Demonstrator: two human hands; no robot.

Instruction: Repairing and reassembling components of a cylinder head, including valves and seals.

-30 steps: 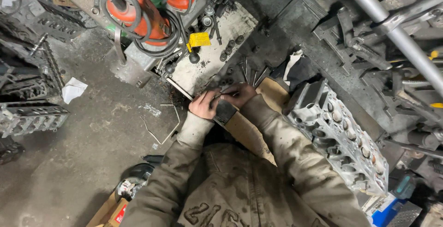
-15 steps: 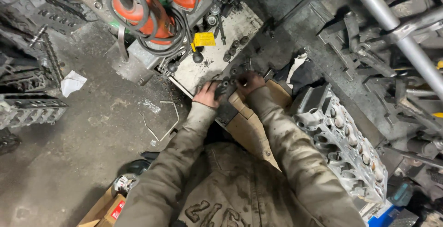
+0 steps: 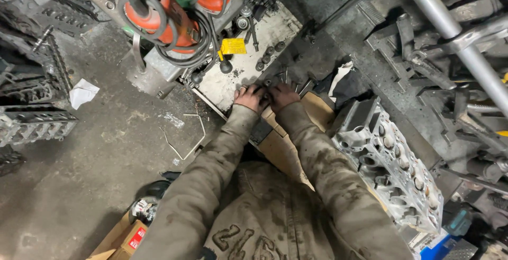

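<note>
A concrete floor (image 3: pixel 79 186), dark with oil, fills the left and near side of the view. On the right lies a grey aluminium cylinder head (image 3: pixel 391 159), its long axis running from near the middle out to the near right, valve seats facing up. Above it a bright steel pipe (image 3: pixel 455 32) slants down to the right edge. At the far left an orange-bodied machine (image 3: pixel 159 19) wrapped in black cable (image 3: pixel 198 38) stands beside a pale, scuffed steel plate (image 3: pixel 246 61), whose long axis tilts from its near left corner up to the far right. A yellow tag (image 3: pixel 233 46) rests on that plate, with small dark sockets and bolts (image 3: pixel 267 59) scattered just right of it. Brown cardboard (image 3: pixel 296 143) lies under the forearms.

Both arms, in stained olive sleeves, reach away from the body toward the plate's near edge. The left hand (image 3: pixel 250 97) and right hand (image 3: pixel 283 96) sit side by side, touching or almost touching, fingers bent over a small dark part (image 3: pixel 266 100) between them. Both appear to be gripping or pressing it, though grime and small size make it impossible to tell how firmly, or what exactly it is. The part lies directly ahead of both hands, at the plate's near edge, with neither hand clearly the nearer. Thin metal rods (image 3: pixel 301 86) stick up just right of the right hand.
</note>
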